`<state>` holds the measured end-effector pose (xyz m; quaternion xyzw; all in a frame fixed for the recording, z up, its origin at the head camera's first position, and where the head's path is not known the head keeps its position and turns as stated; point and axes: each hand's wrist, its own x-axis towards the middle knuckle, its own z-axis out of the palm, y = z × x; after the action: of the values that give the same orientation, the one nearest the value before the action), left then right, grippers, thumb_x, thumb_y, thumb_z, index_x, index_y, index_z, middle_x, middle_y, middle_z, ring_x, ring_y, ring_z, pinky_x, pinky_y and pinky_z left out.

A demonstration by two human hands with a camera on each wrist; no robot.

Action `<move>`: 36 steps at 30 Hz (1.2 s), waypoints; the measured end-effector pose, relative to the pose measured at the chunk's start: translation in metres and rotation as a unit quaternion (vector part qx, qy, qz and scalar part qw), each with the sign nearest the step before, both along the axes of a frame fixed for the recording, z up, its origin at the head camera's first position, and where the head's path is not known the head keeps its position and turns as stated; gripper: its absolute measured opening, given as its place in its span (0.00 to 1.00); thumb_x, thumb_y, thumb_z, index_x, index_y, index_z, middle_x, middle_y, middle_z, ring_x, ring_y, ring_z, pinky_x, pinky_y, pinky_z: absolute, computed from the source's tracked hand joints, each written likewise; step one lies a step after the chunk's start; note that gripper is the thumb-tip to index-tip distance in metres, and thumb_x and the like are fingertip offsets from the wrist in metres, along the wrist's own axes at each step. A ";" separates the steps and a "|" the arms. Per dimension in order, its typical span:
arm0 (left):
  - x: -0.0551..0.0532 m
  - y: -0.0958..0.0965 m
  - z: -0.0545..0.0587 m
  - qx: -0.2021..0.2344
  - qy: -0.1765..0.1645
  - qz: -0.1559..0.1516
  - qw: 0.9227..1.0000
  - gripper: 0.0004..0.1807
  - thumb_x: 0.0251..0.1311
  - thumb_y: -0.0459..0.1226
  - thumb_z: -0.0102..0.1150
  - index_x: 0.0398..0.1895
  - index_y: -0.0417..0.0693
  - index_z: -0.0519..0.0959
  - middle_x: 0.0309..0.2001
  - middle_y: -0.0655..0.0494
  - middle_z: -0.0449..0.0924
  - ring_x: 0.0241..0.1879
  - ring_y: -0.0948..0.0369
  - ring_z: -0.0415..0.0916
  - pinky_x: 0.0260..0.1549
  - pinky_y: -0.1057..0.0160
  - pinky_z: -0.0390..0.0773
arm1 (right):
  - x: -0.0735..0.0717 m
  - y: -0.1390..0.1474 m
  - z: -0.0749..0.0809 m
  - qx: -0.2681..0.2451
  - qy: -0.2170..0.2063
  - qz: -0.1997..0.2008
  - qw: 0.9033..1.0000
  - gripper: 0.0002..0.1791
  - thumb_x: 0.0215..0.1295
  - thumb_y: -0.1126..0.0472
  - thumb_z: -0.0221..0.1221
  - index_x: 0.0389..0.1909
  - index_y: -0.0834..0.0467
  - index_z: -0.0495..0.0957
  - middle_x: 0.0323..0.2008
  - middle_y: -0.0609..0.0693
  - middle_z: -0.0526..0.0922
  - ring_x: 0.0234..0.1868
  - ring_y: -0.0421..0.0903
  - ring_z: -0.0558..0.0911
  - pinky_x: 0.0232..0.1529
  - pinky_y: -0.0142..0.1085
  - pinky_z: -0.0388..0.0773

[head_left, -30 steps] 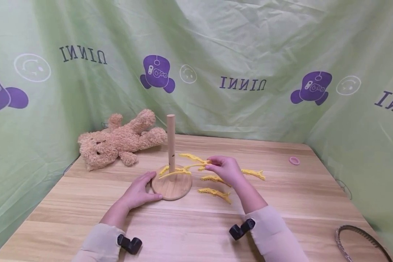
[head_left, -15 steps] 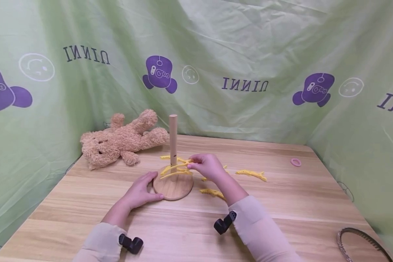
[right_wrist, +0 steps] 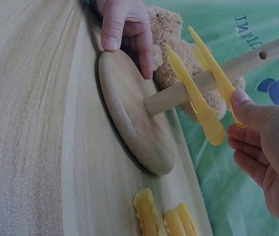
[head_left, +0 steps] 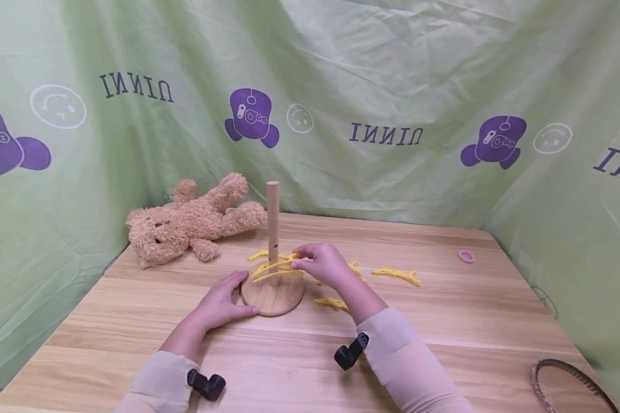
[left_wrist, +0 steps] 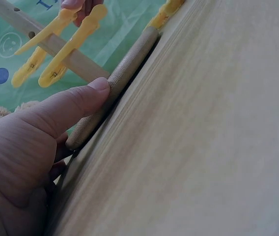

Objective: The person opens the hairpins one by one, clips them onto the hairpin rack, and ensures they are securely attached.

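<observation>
Currently, we are pinching the end of a toothed yellow plastic clip (right_wrist: 218,73) between the thumb and fingers of our right hand (head_left: 322,265), and its prongs are straddling an upright, round wooden post (head_left: 272,218). Just below, a second yellow clip (right_wrist: 197,98) is straddling the same post. With our left hand (head_left: 219,301), thumb and fingers spread apart, we are gripping the rim of the disc-shaped wooden base (head_left: 274,297). Farther out, loose yellow clips (head_left: 396,275) are lying rightward on the wood-grain table (head_left: 268,367), and a tan plush bear (head_left: 186,226) is lying back left.
</observation>
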<state>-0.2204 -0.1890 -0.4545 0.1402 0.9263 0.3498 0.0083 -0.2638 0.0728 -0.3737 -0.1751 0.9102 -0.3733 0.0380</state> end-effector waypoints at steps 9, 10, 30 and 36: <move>0.000 0.000 0.000 -0.002 0.004 -0.001 1.000 0.54 0.44 0.52 0.76 0.70 0.33 0.62 0.71 0.30 0.59 0.72 0.35 0.54 0.70 0.34 0.54 | 0.003 0.006 -0.001 -0.017 -0.022 -0.004 1.000 0.24 0.61 0.50 0.67 0.56 0.55 0.81 0.54 0.53 0.85 0.61 0.53 0.80 0.62 0.49 0.77; 0.001 0.000 0.000 -0.002 0.005 -0.002 1.000 0.54 0.44 0.52 0.76 0.70 0.33 0.62 0.71 0.30 0.59 0.72 0.34 0.54 0.70 0.34 0.54 | 0.003 0.007 -0.001 -0.019 -0.024 -0.004 1.000 0.24 0.61 0.50 0.67 0.56 0.55 0.81 0.54 0.53 0.85 0.61 0.53 0.79 0.62 0.49 0.77; 0.001 0.001 0.000 0.007 -0.001 -0.001 1.000 0.54 0.44 0.52 0.75 0.71 0.34 0.62 0.71 0.30 0.58 0.72 0.34 0.53 0.70 0.33 0.54 | 0.015 0.038 -0.006 -0.069 -0.014 -0.024 0.997 0.33 0.58 0.49 0.69 0.65 0.53 0.74 0.61 0.50 0.80 0.67 0.58 0.72 0.68 0.52 0.69; 0.001 0.000 0.000 0.003 0.003 -0.001 1.000 0.54 0.44 0.53 0.75 0.71 0.34 0.62 0.71 0.29 0.57 0.72 0.34 0.53 0.69 0.32 0.54 | 0.018 0.072 -0.015 -0.068 -0.022 -0.075 0.995 0.32 0.59 0.49 0.68 0.65 0.49 0.74 0.67 0.50 0.74 0.71 0.59 0.67 0.70 0.55 0.66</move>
<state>-0.2196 -0.1893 -0.4544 0.1422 0.9250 0.3523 0.0058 -0.2461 0.1448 -0.3885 -0.1004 0.8924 -0.4396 0.0181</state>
